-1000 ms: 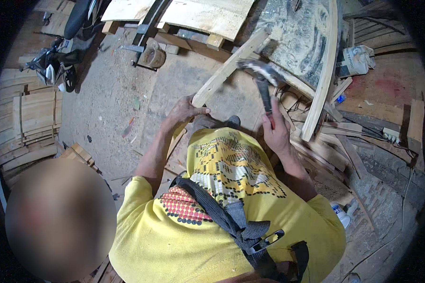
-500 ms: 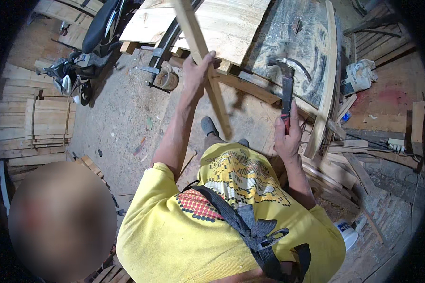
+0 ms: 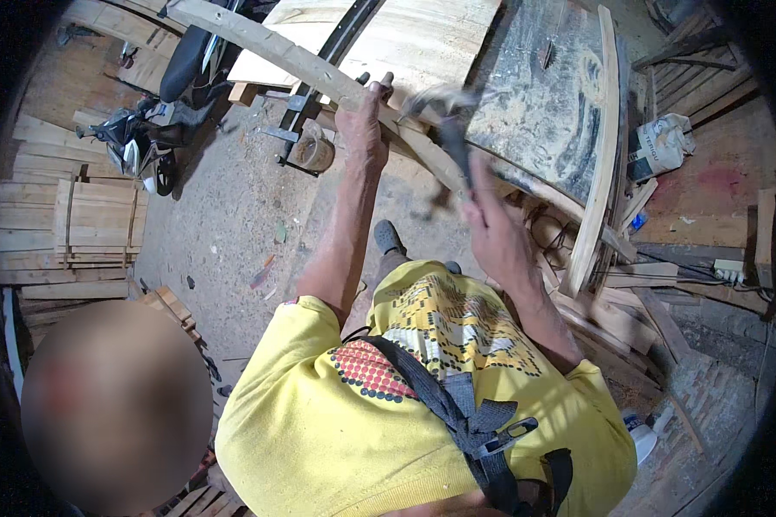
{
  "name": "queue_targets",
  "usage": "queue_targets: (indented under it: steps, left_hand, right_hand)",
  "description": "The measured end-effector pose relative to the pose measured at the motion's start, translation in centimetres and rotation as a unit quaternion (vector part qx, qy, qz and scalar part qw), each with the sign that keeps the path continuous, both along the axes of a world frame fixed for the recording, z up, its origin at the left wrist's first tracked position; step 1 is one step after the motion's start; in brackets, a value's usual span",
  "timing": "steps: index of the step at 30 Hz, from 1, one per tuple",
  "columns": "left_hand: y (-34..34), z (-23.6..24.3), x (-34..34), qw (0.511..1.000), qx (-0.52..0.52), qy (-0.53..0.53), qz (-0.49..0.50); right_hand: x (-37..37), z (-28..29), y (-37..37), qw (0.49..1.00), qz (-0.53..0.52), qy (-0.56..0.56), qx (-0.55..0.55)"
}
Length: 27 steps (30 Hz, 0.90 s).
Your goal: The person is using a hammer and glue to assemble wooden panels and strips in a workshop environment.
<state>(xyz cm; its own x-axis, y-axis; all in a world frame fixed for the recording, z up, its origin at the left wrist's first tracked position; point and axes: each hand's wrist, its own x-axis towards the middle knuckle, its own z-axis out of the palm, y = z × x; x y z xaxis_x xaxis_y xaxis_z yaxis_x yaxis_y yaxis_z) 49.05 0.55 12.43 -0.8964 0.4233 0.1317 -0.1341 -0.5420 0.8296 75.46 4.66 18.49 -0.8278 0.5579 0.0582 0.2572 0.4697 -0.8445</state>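
Note:
A long, narrow wooden strip (image 3: 297, 62) slants from the upper left toward the middle, with a few small dark marks on its face. My left hand (image 3: 364, 129) is wrapped round it near its middle. My right hand (image 3: 494, 215) grips the handle of a claw hammer (image 3: 451, 138); both are smeared by motion. The hammer's head lies over or beside the strip's lower part, and whether they touch I cannot tell. Beneath the strip is a pale wooden panel (image 3: 422, 47) with a dark metal bar clamp (image 3: 341, 39) across it.
Right of the panel is a dusty dark work surface (image 3: 539, 112), edged by a long upright board (image 3: 597, 164). A tub (image 3: 313, 151) stands below the clamp. A motorbike (image 3: 142, 142) and stacked planks (image 3: 99, 215) are at left. Offcuts (image 3: 634, 276) and a white sack (image 3: 661, 146) lie at right.
The strip has swung so that its upper end points farther left. My right hand has brought the hammer leftward, from over the work surface to the strip.

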Motion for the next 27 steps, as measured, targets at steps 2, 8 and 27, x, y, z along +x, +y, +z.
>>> queue_targets:
  steps: [2, 8, 27]
  left_hand:
    - [0.1, 0.4, -0.2, 0.999, -0.02, 0.025, 0.012]
    - [0.1, 1.2, -0.6, 0.999, 0.003, 0.035, 0.014]
    - [1.2, 2.3, 0.0, 0.984, -0.137, 0.021, 0.109]
  right_hand:
    - [-0.5, -1.6, 0.3, 0.997, 0.019, 0.037, 0.07]
    - [-0.4, -1.0, 0.2, 0.989, -0.053, 0.126, 0.061]
    - [0.3, -1.4, 0.5, 0.995, -0.051, 0.085, 0.008]
